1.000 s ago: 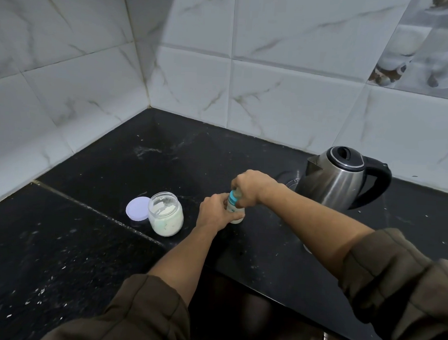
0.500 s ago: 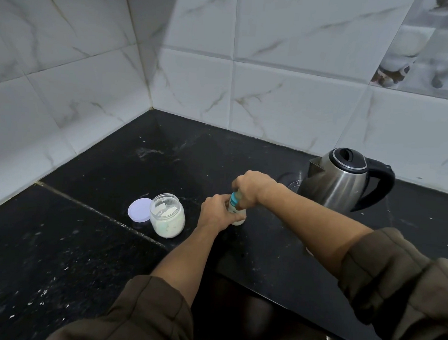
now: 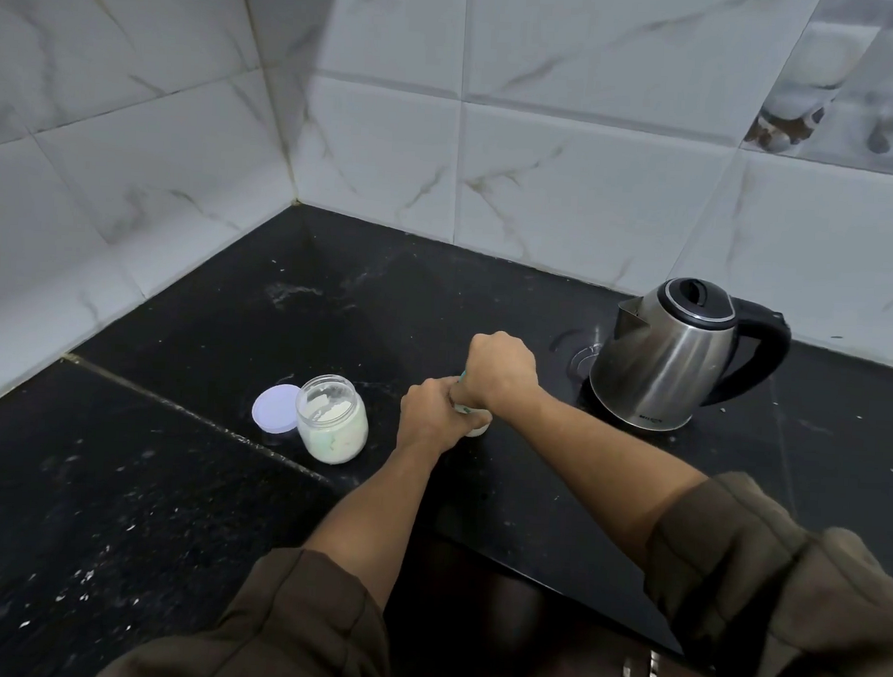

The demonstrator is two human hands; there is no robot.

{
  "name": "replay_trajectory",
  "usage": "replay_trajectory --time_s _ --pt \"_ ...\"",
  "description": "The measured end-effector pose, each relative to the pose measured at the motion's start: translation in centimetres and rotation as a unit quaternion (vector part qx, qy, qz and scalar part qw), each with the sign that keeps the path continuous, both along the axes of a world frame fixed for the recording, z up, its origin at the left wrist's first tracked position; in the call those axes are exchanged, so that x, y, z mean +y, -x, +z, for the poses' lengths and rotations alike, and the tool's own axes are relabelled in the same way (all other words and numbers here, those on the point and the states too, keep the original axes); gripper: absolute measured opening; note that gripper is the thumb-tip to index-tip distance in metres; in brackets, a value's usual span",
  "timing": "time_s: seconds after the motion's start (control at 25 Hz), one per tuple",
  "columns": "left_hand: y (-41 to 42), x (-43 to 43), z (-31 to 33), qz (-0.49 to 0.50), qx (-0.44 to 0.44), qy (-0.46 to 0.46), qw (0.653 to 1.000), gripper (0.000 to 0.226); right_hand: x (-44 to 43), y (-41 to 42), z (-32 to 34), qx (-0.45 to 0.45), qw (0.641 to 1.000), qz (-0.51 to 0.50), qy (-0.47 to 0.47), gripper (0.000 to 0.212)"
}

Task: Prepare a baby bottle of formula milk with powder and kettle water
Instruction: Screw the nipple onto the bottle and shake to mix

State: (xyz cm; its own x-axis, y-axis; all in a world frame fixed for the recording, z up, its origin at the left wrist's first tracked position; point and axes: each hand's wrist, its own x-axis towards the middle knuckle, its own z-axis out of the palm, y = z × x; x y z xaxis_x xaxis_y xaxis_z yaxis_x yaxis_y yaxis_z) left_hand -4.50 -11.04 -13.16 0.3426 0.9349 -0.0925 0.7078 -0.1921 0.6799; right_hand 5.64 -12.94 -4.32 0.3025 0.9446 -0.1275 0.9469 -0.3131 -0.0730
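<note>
1. Black speckled counter (image 3: 136, 483) in a corner of white marble-look wall tiles (image 3: 569, 180); pale flecks lie on the stone.
2. Left hand (image 3: 430, 420) is curled round the body of the baby bottle (image 3: 477, 430), which stands upright near mid-counter.
3. Right hand (image 3: 502, 371) is clamped over the bottle top from above. A sliver of teal collar shows between the hands. The bottle is mostly hidden, only its whitish base shows, and its contents can't be told.
4. Clear jar (image 3: 332, 420) stands just left of the left hand, open, about half full of off-white powder, with powder smeared on the inner wall.
5. Pale lilac lid (image 3: 276, 407) lies flat just beside the jar's left side; contact can't be told.
6. Steel kettle (image 3: 663, 358) sits right of the hands, apart from them. Black lid down, black handle pointing right, spout toward the hands. Small print near its base is too small to read.
7. Olive-brown sleeves (image 3: 294, 613) are pushed up both forearms.
</note>
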Motion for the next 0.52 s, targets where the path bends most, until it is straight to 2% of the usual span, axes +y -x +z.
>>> replay_trajectory --time_s 0.12,0.28,0.36,0.44,0.52 --pt "0.0 0.1 0.2 0.003 0.010 0.009 1.000 0.043 -0.2 0.4 0.2 0.039 0.998 -0.044 0.010 0.027" --pt "-0.4 -0.4 0.7 0.003 -0.014 0.021 1.000 0.039 -1.2 -1.8 3.1 0.140 0.980 -0.066 0.129 0.042" --pt "-0.7 -0.8 0.7 0.000 -0.021 0.009 1.000 0.044 -2.0 -3.5 4.3 0.195 0.966 -0.084 0.148 0.041" --pt "-0.9 -1.4 0.8 0.000 -0.019 0.000 1.000 0.050 -3.3 -5.2 5.0 0.155 0.977 -0.089 0.117 0.031" --pt "-0.9 -1.7 0.6 0.001 -0.022 -0.001 1.000 0.052 -5.1 -6.6 5.0 0.069 0.989 -0.094 0.094 0.014"
